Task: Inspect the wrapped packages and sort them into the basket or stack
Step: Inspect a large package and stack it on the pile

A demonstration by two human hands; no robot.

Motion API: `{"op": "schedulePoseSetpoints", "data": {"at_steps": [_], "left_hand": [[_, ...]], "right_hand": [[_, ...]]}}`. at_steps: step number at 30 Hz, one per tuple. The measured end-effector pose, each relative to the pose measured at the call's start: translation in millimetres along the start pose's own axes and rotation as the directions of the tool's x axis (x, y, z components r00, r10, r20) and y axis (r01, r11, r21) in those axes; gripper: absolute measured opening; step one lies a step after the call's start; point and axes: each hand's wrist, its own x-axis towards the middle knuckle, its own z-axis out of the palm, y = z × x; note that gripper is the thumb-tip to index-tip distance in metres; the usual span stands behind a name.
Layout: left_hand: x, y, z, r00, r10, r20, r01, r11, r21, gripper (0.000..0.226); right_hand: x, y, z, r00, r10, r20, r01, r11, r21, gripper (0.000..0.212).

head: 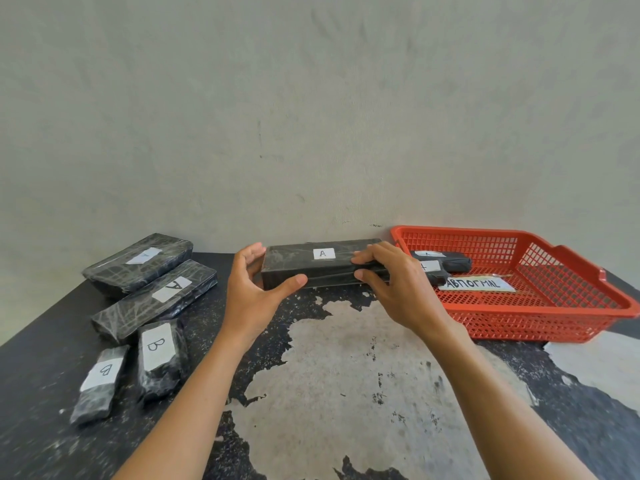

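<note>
A long black wrapped package (pixel 311 266) labelled A lies at the back of the table against the wall. My left hand (pixel 254 289) grips its left end, thumb on the front face. My right hand (pixel 391 282) grips its right part, fingers curled over the top edge. To the right stands a red basket (pixel 554 306) holding two dark wrapped packages (pixel 446 263) and a paper label reading ABNORMAL (pixel 474 284). On the left lie two long packages labelled A (pixel 138 263) (pixel 156 299) and two small ones labelled B (pixel 161 358) (pixel 98 382).
The table (pixel 339 368) is black with large worn pale patches in its middle. A plain grey wall runs right behind the table. The basket sits at the back right corner, and the left group of packages lies near the left edge.
</note>
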Motion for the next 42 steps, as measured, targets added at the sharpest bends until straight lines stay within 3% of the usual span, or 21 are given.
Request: {"op": "schedulePoseSetpoints", "data": {"at_steps": [7, 10, 13, 16, 19, 24, 29, 33, 37, 42], "left_hand": [[-2, -2, -5, 0.995, -0.082, 0.057, 0.082, 0.997, 0.007, 0.071], [-2, 0, -4, 0.998, -0.067, 0.003, 0.068, 0.997, -0.039, 0.069], [-5, 7, 6, 0.998, -0.006, -0.067, 0.007, 1.0, 0.02, 0.068], [-10, 10, 15, 0.986, 0.044, -0.164, -0.029, 0.995, 0.092, 0.07], [-15, 16, 15, 0.996, 0.055, -0.073, -0.053, 0.998, 0.028, 0.069], [-22, 27, 14, 0.983, 0.105, 0.151, -0.081, 0.985, -0.152, 0.045], [-23, 26, 19, 0.984, 0.078, 0.159, -0.05, 0.983, -0.178, 0.043], [-24, 27, 24, 0.984, 0.087, 0.157, -0.058, 0.982, -0.18, 0.043], [-24, 27, 25, 0.984, 0.098, 0.15, -0.066, 0.977, -0.203, 0.043], [-25, 25, 26, 0.981, 0.14, 0.137, -0.121, 0.983, -0.138, 0.035]], "right_hand": [[0, 4, 3, 0.999, -0.013, 0.041, 0.011, 0.999, 0.04, 0.015], [-3, 5, 9, 1.0, -0.007, -0.01, 0.008, 1.0, 0.014, 0.018], [-6, -6, 23, 0.996, 0.049, -0.078, -0.056, 0.995, -0.087, 0.027], [-10, -24, 34, 0.998, 0.054, -0.036, -0.053, 0.998, 0.039, 0.032], [-12, -32, 40, 0.999, 0.047, 0.013, -0.048, 0.992, 0.118, 0.037], [-8, -30, 30, 0.99, 0.076, 0.117, -0.101, 0.969, 0.227, 0.054], [-8, -20, 23, 0.974, 0.069, 0.216, -0.152, 0.907, 0.393, 0.069], [-5, -13, 25, 0.971, 0.121, 0.205, -0.187, 0.92, 0.344, 0.061], [-3, -15, 25, 0.989, 0.102, 0.108, -0.129, 0.95, 0.285, 0.039], [-5, -15, 22, 0.992, 0.102, 0.077, -0.116, 0.971, 0.208, 0.036]]}}
